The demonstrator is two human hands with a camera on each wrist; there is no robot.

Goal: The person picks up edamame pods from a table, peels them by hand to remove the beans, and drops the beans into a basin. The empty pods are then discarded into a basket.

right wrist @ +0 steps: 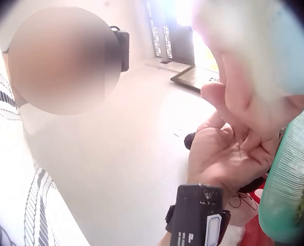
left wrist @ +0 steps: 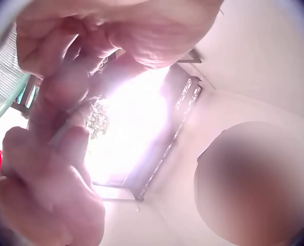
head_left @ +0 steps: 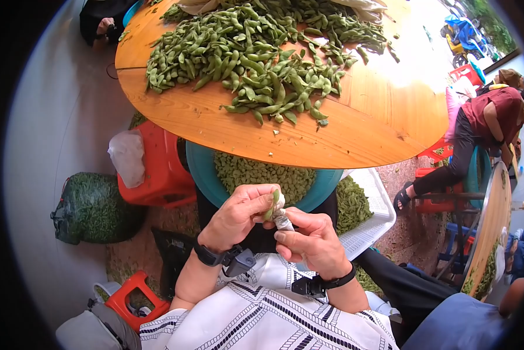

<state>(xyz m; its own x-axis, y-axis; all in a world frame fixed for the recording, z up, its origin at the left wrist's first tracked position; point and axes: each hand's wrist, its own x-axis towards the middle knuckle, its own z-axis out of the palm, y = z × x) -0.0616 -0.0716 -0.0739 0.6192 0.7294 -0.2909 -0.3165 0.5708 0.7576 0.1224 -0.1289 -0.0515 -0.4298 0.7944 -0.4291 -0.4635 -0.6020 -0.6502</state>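
My left hand pinches a green edamame pod between thumb and fingers, above my lap and in front of the table edge. Close against it, my right hand is curled, its thumb and forefinger gripping a grey-white wrapping just below the pod. I cannot tell whether that wrapping covers a finger. Both hands meet in the wrist views, where fingers and glare hide the pod. Below and behind the hands, a teal basin holds many shelled beans.
A heap of edamame pods covers part of the round wooden table. Right of the basin stands a white basket with green pods or shells. Red stools and a filled bag stand left. Another person sits at the right.
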